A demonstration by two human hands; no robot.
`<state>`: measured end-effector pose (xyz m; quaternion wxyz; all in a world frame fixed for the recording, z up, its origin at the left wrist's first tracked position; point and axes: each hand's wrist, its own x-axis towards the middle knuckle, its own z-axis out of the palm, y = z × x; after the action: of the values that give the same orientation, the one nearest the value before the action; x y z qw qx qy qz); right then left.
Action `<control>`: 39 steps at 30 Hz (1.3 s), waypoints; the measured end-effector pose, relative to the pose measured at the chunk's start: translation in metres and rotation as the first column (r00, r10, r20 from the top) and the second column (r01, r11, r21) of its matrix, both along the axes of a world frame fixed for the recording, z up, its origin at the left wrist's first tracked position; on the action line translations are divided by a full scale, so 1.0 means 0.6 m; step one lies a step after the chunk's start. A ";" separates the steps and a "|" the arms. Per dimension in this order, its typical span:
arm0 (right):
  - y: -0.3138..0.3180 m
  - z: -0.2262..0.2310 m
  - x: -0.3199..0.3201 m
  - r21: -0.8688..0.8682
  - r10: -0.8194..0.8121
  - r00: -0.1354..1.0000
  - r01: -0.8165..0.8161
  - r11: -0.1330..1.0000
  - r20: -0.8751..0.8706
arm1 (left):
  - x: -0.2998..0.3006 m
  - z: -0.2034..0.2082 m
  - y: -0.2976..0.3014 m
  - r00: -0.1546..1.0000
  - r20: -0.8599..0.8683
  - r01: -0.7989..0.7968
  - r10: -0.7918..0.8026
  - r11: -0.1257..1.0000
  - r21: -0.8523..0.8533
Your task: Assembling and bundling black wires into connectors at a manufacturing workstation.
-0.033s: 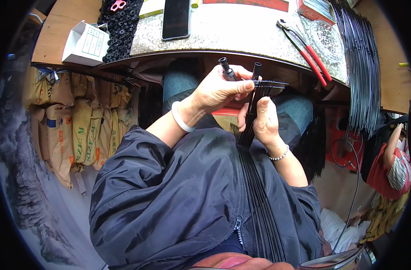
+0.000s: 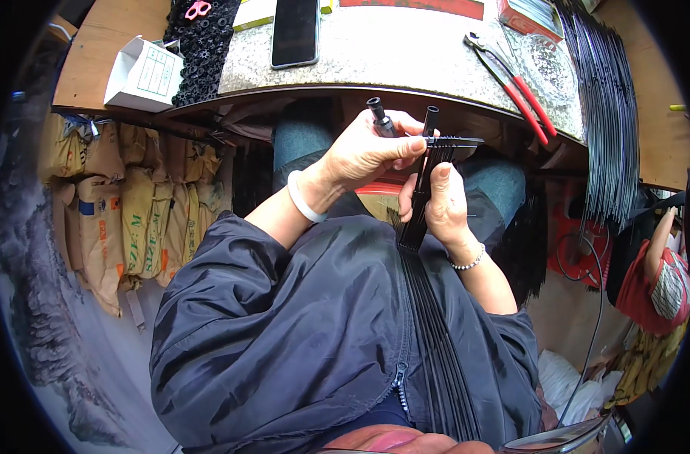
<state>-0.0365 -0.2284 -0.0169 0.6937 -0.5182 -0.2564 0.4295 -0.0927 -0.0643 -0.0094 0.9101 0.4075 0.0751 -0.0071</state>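
Note:
A bundle of thin black ribs (image 2: 428,181), like those of an umbrella frame, stands tilted in front of my jacket. My right hand (image 2: 445,204) is closed around it, thumb along the near side. From the bundle's lower end, long thin black rods (image 2: 439,333) trail down over my jacket. My left hand (image 2: 367,151) pinches at the top of the bundle with thumb and fingers. A stepped black tube-shaped part (image 2: 380,117) sticks up from the same hand. Just beyond the pinch rises a black tube (image 2: 432,117). Thin dark strips (image 2: 462,141) cross the rib tops toward the right.
On the worktable (image 2: 405,53) lie a phone (image 2: 296,34), red-handled cutters (image 2: 511,87) and a white box (image 2: 144,72) beside many small black parts (image 2: 201,68). Long black rods (image 2: 606,113) hang over the right edge. Sacks (image 2: 125,219) stand left; another person (image 2: 655,280) is at the far right.
The dark strips at the top of the ribs have shifted slightly and now lie closer together and straighter. Both hands keep their places and holds.

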 end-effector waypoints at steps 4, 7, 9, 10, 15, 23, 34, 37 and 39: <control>0.007 0.013 -0.009 -0.008 -0.106 0.994 0.107 0.994 0.034 | -0.004 0.009 -0.003 1.000 0.008 -0.013 0.012 0.996 0.083; 0.006 0.011 -0.008 0.013 -0.098 0.995 0.098 0.995 0.030 | -0.008 0.016 -0.008 0.999 0.012 -0.044 0.043 0.987 0.156; 0.008 0.011 -0.011 0.058 -0.109 0.993 0.106 0.993 0.044 | -0.009 0.018 -0.011 0.998 0.037 -0.057 0.052 0.985 0.161; 0.008 0.012 -0.011 0.057 -0.110 0.993 0.107 0.993 0.042 | -0.010 0.018 -0.012 0.998 0.036 -0.056 0.051 0.985 0.161; 0.003 0.008 -0.008 0.021 -0.027 0.998 0.026 0.999 0.048 | -0.010 0.019 -0.017 0.997 0.023 -0.076 0.073 0.987 0.141; -0.004 -0.002 -0.006 -0.009 -0.021 0.997 0.022 1.000 0.081 | -0.001 0.001 0.002 0.999 0.018 0.037 -0.039 0.994 0.103; 0.006 -0.016 0.009 0.109 0.158 0.967 -0.139 0.984 -0.198 | 0.003 0.018 0.018 0.998 0.018 0.062 -0.067 0.981 0.186; 0.008 -0.007 0.003 0.067 0.099 0.968 -0.086 0.994 -0.230 | 0.002 0.012 0.016 0.998 0.046 0.040 -0.050 0.981 0.192; 0.003 -0.014 0.009 0.063 0.114 0.979 -0.105 0.992 -0.167 | 0.000 0.012 0.011 0.999 0.037 0.023 -0.031 0.979 0.202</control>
<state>-0.0313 -0.2263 -0.0250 0.7019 -0.4459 -0.2358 0.5029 -0.0929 -0.0576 -0.0020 0.8653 0.4986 0.0516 -0.0037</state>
